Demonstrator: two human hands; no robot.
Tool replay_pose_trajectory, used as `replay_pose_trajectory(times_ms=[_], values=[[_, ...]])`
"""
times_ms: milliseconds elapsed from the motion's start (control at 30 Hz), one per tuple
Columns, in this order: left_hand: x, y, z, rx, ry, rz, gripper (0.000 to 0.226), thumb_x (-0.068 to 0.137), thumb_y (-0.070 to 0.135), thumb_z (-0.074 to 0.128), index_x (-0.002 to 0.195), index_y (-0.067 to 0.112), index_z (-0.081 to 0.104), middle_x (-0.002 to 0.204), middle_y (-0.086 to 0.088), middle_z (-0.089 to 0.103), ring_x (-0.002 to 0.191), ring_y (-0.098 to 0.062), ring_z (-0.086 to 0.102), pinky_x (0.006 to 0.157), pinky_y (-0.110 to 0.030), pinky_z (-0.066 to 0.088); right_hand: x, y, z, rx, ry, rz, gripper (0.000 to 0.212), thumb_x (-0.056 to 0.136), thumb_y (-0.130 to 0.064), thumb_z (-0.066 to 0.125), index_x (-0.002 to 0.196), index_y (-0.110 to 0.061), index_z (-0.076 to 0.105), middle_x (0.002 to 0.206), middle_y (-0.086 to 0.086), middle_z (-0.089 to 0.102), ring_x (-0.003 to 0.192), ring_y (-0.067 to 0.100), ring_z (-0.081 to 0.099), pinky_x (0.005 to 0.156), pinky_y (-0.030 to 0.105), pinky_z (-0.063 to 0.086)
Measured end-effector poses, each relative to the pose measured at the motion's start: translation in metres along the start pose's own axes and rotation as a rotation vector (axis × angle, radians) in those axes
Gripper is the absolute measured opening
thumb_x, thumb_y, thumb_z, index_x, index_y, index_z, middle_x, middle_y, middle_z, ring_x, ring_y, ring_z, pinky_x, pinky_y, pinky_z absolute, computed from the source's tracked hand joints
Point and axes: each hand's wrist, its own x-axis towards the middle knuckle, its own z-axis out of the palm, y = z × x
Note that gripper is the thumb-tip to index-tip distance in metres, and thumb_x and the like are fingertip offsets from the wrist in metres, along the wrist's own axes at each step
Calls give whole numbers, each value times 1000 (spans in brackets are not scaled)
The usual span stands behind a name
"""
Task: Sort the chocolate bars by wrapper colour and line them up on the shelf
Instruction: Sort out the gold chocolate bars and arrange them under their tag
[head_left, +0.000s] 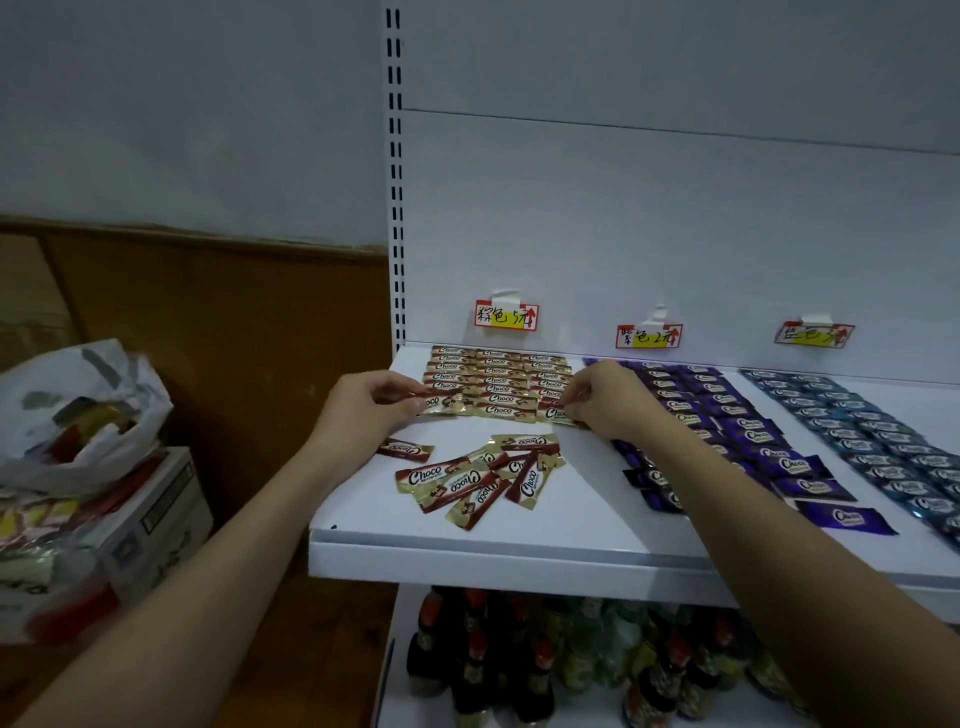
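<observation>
On the white shelf (519, 540) brown-and-gold Choco bars (498, 376) lie in neat rows at the back left. My left hand (369, 402) pinches the left end of the front-row brown bar (441, 404). My right hand (605, 397) pinches the right-hand brown bar (556, 413) of the same row. A loose pile of brown bars (483, 475) lies in front, and a single brown bar (405, 449) sits left of it. Purple bars (737, 415) fill the middle rows, partly hidden by my right arm. Blue bars (872, 431) run along the right.
Three price labels (506, 315) hang on the back panel above the rows. Bottles (519, 660) stand on the lower shelf. At the left, a white plastic bag (78, 415) rests on stacked boxes (145, 514) beside a brown wall.
</observation>
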Motion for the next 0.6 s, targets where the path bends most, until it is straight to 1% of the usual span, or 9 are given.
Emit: replay_pose_trajectory(times_ms=[33, 100, 133, 200, 300, 400, 467, 600], values=[[0, 0, 1, 26, -23, 0, 16, 87, 19, 71, 102, 24, 74, 102, 7, 68, 94, -10, 62, 76, -25, 54, 0, 0, 3, -57, 16, 7, 18, 85, -12, 68, 77, -28, 70, 95, 0, 73, 89, 18, 65, 83, 37, 55], [-1, -1, 1, 50, -60, -3, 16, 86, 20, 72, 101, 24, 75, 102, 7, 68, 94, -10, 62, 79, -28, 55, -4, -4, 9, -169, 97, -13, 21, 87, -13, 64, 78, -31, 69, 100, -1, 71, 95, 22, 64, 84, 42, 55], [-1, -1, 1, 53, -71, -5, 16, 86, 19, 72, 101, 24, 75, 101, 7, 68, 94, -10, 62, 80, -28, 55, -6, -8, 11, -184, 143, -43, 18, 88, -13, 61, 83, -27, 71, 102, 0, 70, 96, 23, 63, 83, 42, 54], [-1, -1, 1, 74, -81, 8, 16, 86, 18, 71, 101, 24, 75, 101, 8, 67, 93, -8, 62, 76, -23, 53, -12, -19, 13, -82, 183, -142, 15, 93, -15, 57, 96, -18, 72, 103, 0, 69, 94, 20, 62, 81, 37, 53], [-2, 0, 2, 115, -83, 24, 17, 87, 18, 71, 102, 23, 74, 98, 9, 66, 90, -7, 61, 69, -17, 48, -27, -42, 21, 104, 102, -307, 18, 98, -23, 54, 108, -17, 67, 107, -7, 63, 97, 10, 55, 81, 27, 44], [-2, 1, 3, 168, -79, 24, 15, 88, 17, 70, 101, 24, 73, 95, 9, 65, 88, -10, 60, 67, -18, 49, -35, -45, 38, 90, 21, -388, 28, 100, -29, 48, 123, -21, 63, 120, -11, 58, 112, 8, 47, 91, 27, 37], [-1, 1, 4, 209, -74, 26, 15, 88, 17, 69, 101, 23, 73, 94, 8, 64, 87, -11, 59, 66, -18, 49, -35, -38, 47, 43, -7, -401, 29, 101, -29, 46, 122, -22, 65, 120, -9, 60, 114, 12, 47, 92, 30, 39], [4, 5, 7, 317, -67, 51, 17, 88, 19, 69, 104, 21, 74, 95, 9, 62, 87, -10, 57, 65, -18, 47, -33, -34, 50, 23, 20, -444, 28, 101, -28, 47, 114, -21, 70, 111, -6, 63, 106, 15, 49, 90, 35, 43]])
